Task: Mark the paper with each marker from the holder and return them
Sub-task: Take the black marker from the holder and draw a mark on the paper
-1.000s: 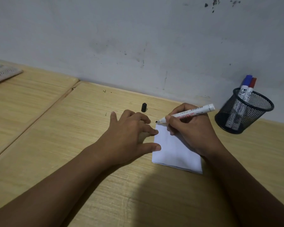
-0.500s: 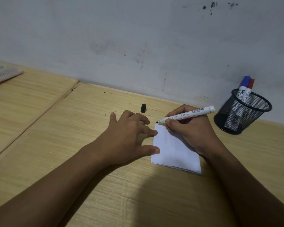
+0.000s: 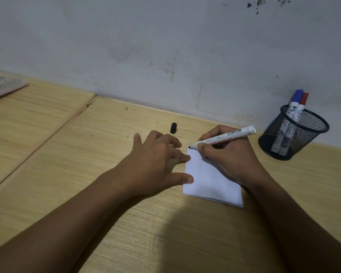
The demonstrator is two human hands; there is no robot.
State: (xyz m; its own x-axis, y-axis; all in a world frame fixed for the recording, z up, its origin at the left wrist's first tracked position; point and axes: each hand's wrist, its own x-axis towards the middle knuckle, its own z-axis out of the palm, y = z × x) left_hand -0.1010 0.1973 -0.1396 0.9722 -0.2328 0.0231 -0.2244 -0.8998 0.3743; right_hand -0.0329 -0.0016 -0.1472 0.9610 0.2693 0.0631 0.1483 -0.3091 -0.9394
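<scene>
A folded white paper (image 3: 209, 180) lies on the wooden table (image 3: 126, 223). My right hand (image 3: 230, 156) grips an uncapped white marker (image 3: 224, 137), its black tip at the paper's far left corner. My left hand (image 3: 156, 164) rests flat with fingers spread, thumb and a fingertip touching the paper's left edge. The marker's black cap (image 3: 173, 127) stands on the table beyond my left hand. A black mesh holder (image 3: 295, 134) at the right holds a blue-capped marker (image 3: 294, 101) and a red-capped marker (image 3: 303, 104).
A grey scuffed wall (image 3: 165, 46) runs close behind the table. A second wooden tabletop (image 3: 28, 119) adjoins on the left, with a pale patterned item (image 3: 2, 85) at its far left edge.
The marker tip stays at the paper's far corner and both hands hold nearly the same pose. The view has shifted only slightly.
</scene>
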